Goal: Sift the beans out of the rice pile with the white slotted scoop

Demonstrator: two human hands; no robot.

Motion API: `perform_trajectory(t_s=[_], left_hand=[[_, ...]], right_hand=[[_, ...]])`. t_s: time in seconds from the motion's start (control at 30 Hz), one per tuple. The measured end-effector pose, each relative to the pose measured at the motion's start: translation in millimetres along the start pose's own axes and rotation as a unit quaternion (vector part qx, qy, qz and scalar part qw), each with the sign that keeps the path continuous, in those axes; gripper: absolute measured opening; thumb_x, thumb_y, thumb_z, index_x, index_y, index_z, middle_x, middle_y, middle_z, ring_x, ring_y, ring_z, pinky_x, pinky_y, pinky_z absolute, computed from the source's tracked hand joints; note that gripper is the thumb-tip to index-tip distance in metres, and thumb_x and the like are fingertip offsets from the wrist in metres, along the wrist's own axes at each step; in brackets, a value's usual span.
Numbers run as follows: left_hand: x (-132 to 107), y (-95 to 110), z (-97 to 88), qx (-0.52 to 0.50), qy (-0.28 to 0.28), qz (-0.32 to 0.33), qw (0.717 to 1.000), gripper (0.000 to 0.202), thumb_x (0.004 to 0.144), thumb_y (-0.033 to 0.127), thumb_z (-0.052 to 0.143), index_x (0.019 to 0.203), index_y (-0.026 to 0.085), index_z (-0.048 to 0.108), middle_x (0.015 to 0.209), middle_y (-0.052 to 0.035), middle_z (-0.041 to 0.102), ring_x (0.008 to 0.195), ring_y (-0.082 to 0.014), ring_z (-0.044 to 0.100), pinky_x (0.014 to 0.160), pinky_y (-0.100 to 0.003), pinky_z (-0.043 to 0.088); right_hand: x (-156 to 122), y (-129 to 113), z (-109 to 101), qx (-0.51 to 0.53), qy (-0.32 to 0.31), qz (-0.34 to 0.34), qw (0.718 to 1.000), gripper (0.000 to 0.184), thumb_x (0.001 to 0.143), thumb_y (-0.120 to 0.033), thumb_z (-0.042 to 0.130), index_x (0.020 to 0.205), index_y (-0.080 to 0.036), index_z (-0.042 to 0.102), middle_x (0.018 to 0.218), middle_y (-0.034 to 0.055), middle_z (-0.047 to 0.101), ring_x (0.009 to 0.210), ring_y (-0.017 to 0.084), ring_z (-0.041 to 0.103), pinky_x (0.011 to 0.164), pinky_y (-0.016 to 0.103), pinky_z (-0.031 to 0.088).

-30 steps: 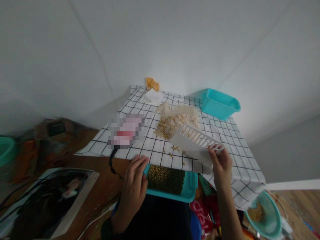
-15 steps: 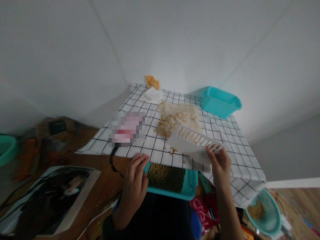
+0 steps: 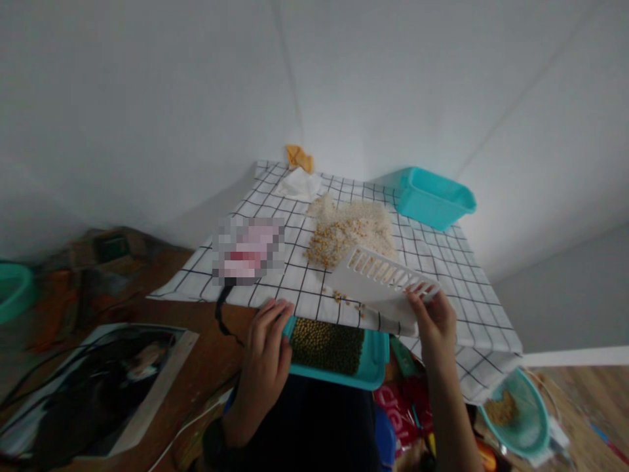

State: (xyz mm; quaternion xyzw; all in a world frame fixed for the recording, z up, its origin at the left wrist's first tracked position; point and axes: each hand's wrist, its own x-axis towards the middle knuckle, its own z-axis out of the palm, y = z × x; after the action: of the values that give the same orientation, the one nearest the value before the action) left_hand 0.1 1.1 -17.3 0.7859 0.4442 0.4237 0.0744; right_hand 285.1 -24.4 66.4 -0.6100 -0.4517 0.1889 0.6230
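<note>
My right hand (image 3: 435,324) grips a white slotted plastic basket (image 3: 366,285) by its right end, fingers through the slots. The basket is tilted on its side on the checked cloth, its far edge by a pile of pale grains and yellow kernels (image 3: 344,236). A few loose kernels (image 3: 339,297) lie beside its left side. At the table's front edge, a teal tub (image 3: 376,354) holds yellowish and dark green beans (image 3: 329,344). My left hand (image 3: 268,354) is closed at the tub's left rim, its fingers long and together; their undersides are hidden.
Another teal tub (image 3: 435,196) stands at the back right. White tissue (image 3: 299,185) and an orange cloth (image 3: 299,158) lie at the back left. A blurred-out pink object (image 3: 253,249) with a black strap is on the left. A teal colander (image 3: 521,416) sits low at the right.
The basket is nearly unmoved, with slightly more loose kernels showing beside it. Both hands keep their places, and the view has shifted a little.
</note>
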Motion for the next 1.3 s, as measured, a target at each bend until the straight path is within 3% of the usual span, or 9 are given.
perform_trajectory(t_s=[0.8, 1.13, 1.3], left_hand=[[-1, 1, -0.6, -0.016, -0.004, 0.000, 1.000, 0.064, 0.096, 0.002, 0.041, 0.156, 0.026, 0.034, 0.144, -0.0114, 0.049, 0.147, -0.0280, 0.038, 0.124, -0.053, 0.034], [-1, 0, -2.1, -0.022, -0.008, 0.003, 1.000, 0.063, 0.096, 0.001, 0.040, 0.155, 0.024, 0.035, 0.146, -0.0119, 0.048, 0.148, -0.0270, 0.036, 0.124, -0.051, 0.032], [-1, -1, -1.4, -0.026, -0.009, 0.000, 1.000, 0.062, 0.097, 0.002, 0.039, 0.154, 0.024, 0.036, 0.144, -0.0115, 0.048, 0.147, -0.0270, 0.037, 0.123, -0.051, 0.033]], right_hand=[[3, 1, 4, 0.013, -0.024, 0.011, 1.000, 0.019, 0.085, -0.041, 0.073, 0.087, -0.022, 0.070, 0.083, 0.0024, 0.072, 0.075, 0.018, 0.064, 0.069, 0.030, 0.048], [3, 4, -10, 0.029, -0.071, 0.038, 0.996, 0.016, 0.081, -0.037, 0.079, 0.086, -0.023, 0.075, 0.083, 0.0028, 0.075, 0.074, 0.018, 0.066, 0.068, 0.029, 0.050], [9, 8, -15, 0.057, -0.015, 0.013, 0.998, 0.018, 0.082, -0.036, 0.079, 0.092, -0.023, 0.073, 0.090, 0.0027, 0.074, 0.084, 0.018, 0.067, 0.076, 0.030, 0.049]])
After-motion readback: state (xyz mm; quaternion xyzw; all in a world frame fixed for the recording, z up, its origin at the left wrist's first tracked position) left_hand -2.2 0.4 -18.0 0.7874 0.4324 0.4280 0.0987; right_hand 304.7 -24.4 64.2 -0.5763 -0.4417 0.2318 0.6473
